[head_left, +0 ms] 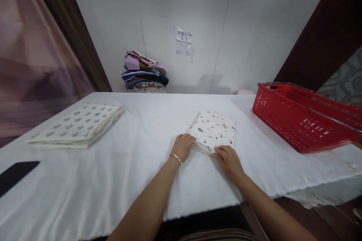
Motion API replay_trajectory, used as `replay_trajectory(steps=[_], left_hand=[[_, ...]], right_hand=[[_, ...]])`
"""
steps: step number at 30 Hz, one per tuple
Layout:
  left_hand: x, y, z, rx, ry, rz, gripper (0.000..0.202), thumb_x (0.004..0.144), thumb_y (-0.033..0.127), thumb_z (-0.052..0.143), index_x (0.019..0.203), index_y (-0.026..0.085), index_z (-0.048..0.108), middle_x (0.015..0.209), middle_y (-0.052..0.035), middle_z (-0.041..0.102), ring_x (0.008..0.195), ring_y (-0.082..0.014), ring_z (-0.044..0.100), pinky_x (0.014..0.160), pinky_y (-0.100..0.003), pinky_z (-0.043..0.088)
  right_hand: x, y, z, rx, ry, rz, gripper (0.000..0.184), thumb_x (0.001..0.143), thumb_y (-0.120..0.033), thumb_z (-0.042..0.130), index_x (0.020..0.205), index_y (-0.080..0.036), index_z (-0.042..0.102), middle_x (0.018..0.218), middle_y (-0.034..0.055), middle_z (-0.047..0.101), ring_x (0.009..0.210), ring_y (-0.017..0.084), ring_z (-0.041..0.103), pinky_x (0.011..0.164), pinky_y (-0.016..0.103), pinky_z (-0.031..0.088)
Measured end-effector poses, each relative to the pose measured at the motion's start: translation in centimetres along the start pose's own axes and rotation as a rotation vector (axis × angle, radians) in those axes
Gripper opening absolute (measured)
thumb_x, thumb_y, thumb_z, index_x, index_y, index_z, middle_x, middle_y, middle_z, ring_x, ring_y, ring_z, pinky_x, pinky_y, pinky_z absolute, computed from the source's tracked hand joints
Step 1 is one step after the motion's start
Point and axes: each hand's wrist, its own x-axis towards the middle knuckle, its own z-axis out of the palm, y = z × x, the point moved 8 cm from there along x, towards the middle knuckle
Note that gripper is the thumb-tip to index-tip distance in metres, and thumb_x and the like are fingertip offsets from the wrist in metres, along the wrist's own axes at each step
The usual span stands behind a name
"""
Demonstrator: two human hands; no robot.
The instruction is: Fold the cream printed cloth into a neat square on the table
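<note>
A folded white cloth [216, 130] with a small print of leaves and figures lies on the white-covered table, right of the middle. My left hand [183, 146], with a silver bracelet at its wrist, grips the near left corner of this cloth. At the near right edge my right hand [229, 161] pinches the layers, thumb hidden under the fingers. Several layers show along the near edge between my hands. Farther left rests a larger folded cream cloth [82, 122] with a grey motif, touched by neither hand.
On the right stands a red perforated basket [294, 124] with metal handles. A pile of folded fabrics [145, 71] sits beyond the far edge. A dark flat object [17, 175] lies at the left. Paper notes [184, 45] hang on the wall.
</note>
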Motion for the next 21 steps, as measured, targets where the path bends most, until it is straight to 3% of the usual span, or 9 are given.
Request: replay_trajectory(steps=[8,21], left_hand=[[-0.4,-0.3,0.3,0.092,-0.026,-0.054,0.038,0.083,0.008,0.039,0.110,0.028,0.057,0.113,0.0008,0.061,0.116,-0.0213,0.042,0.098,-0.043,0.027],[-1.0,-2.6,-0.7,0.082,0.039,-0.160,0.037,0.079,0.008,0.044,0.105,0.027,0.060,0.117,-0.0007,0.059,0.117,-0.0218,0.042,0.092,-0.041,0.037]], right_hand=[[-0.4,0.0,0.4,-0.001,0.067,-0.021,0.026,0.089,-0.031,0.041,0.101,-0.022,0.063,0.093,0.0077,0.061,0.089,0.021,0.052,0.076,0.036,0.040],[-0.6,0.3,0.6,0.022,0.092,-0.025,0.024,0.088,-0.030,0.043,0.101,-0.021,0.062,0.093,0.0067,0.060,0.089,0.020,0.052,0.076,0.036,0.040]])
